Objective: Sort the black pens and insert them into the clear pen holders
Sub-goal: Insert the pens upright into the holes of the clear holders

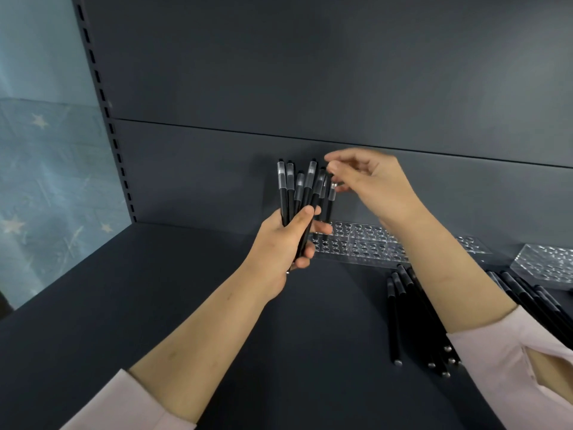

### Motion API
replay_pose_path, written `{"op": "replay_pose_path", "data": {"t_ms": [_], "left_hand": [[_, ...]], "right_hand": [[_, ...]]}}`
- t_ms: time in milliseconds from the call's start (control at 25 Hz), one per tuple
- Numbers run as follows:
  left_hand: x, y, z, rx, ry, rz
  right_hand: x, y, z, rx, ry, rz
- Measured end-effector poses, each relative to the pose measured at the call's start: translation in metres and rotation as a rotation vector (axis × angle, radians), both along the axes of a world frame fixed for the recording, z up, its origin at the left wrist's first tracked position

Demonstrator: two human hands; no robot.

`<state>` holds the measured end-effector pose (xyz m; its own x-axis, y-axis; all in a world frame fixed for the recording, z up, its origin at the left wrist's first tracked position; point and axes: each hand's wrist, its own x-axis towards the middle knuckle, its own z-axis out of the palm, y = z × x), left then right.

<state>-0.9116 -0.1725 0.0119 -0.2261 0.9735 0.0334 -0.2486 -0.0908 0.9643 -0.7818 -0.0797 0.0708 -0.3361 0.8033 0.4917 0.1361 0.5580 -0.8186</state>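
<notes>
At frame centre, left hand (280, 243) fingers clamp a fanned bundle of black pens (294, 193). Right hand (369, 181) fingers pinch one pen (331, 197), upright in the clear pen holder (369, 243) at centre right.

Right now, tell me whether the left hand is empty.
No, the left hand grips a fanned bundle of black pens, caps pointing up.
</notes>
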Motion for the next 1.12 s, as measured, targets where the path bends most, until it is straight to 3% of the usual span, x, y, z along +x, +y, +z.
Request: {"op": "replay_pose_path", "data": {"t_ms": [400,520,680,840,1120], "left_hand": [[0.002,-0.001,0.0,0.04,0.032,-0.05],[0.002,0.0,-0.001,-0.001,0.055,-0.033],[-0.005,0.002,-0.007,-0.071,0.064,0.061],[-0.006,0.006,-0.009,-0.095,0.001,0.089],[-0.005,0.007,-0.009,-0.075,-0.008,0.09]], "right_hand": [[0.002,0.001,-0.005,-0.393,0.153,0.147],[0.001,0.005,-0.005,-0.412,0.21,0.037],[0.02,0.023,0.001,-0.177,0.457,-0.309],[0.038,0.026,0.004,0.2,0.248,-0.425],[0.019,0.015,-0.009,0.315,0.054,-0.354]]}}
